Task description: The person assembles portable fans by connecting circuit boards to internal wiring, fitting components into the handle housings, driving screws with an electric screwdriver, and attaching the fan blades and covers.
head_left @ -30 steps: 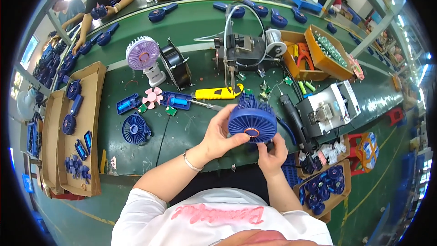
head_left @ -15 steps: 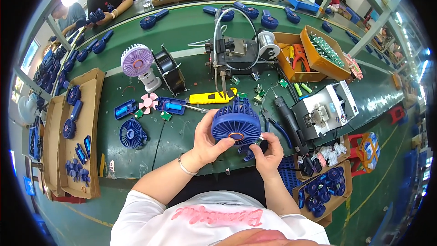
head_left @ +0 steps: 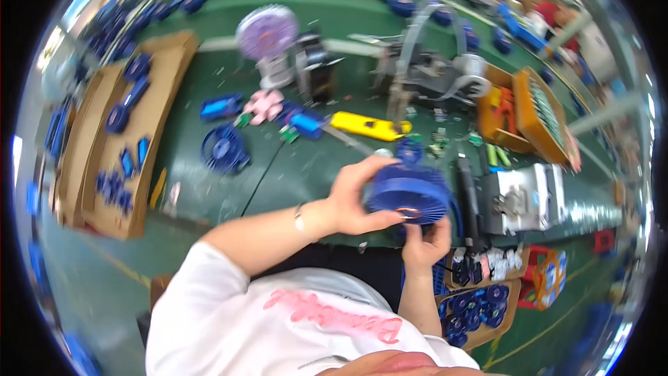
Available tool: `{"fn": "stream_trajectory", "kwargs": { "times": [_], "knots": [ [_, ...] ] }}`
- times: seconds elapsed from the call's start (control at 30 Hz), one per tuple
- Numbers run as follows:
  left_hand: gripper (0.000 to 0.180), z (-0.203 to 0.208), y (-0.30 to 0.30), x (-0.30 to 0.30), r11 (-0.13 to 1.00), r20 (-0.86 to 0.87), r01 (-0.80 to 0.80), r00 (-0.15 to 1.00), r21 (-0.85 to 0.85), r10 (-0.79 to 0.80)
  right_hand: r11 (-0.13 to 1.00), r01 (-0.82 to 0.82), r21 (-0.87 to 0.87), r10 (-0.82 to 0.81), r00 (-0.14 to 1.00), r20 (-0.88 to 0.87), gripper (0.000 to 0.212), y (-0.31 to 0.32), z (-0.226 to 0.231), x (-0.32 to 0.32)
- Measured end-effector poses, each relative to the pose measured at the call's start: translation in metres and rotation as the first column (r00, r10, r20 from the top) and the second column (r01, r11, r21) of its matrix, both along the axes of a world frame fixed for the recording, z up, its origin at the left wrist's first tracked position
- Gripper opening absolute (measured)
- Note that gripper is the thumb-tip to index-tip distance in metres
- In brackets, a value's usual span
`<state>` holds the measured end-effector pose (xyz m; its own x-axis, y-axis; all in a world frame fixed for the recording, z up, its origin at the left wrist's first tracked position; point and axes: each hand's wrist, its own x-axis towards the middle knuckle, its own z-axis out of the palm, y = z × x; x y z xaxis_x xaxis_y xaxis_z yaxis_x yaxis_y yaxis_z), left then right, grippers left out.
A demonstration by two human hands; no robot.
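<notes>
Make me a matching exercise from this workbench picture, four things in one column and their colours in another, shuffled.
Things:
1. Round grille held in both hands
2. Small standing fan at the back
3. Flat tool in the middle of the bench
4. Propeller beside the standing fan's base

Colours:
A. yellow
B. pink
C. dark blue
D. lilac

Pairs: 1-C, 2-D, 3-A, 4-B
</notes>
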<state>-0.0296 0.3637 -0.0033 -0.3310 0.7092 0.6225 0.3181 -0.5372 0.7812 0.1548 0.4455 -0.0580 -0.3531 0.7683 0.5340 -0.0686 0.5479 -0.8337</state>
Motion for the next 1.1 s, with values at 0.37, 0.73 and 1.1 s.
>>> {"fn": "stream_trajectory", "kwargs": {
  "times": [0.37,0.73,1.1],
  "knots": [
    [0.066,0.0,0.008,0.004,0.997,-0.011,-0.047,0.999,0.054,0.047,0.992,-0.051,-0.112,0.045,0.998,-0.052,0.034,0.001,-0.004,0.001],
    [0.064,0.002,0.014,-0.007,0.996,-0.066,0.093,0.993,-0.006,-0.093,0.896,-0.278,-0.345,0.2,0.949,-0.245,0.094,-0.003,0.018,-0.002],
    [0.081,-0.007,0.022,0.015,0.87,0.179,0.479,0.872,-0.115,-0.456,0.954,0.07,-0.293,-0.121,0.98,-0.159,0.056,-0.002,0.04,0.016]
  ]
}}
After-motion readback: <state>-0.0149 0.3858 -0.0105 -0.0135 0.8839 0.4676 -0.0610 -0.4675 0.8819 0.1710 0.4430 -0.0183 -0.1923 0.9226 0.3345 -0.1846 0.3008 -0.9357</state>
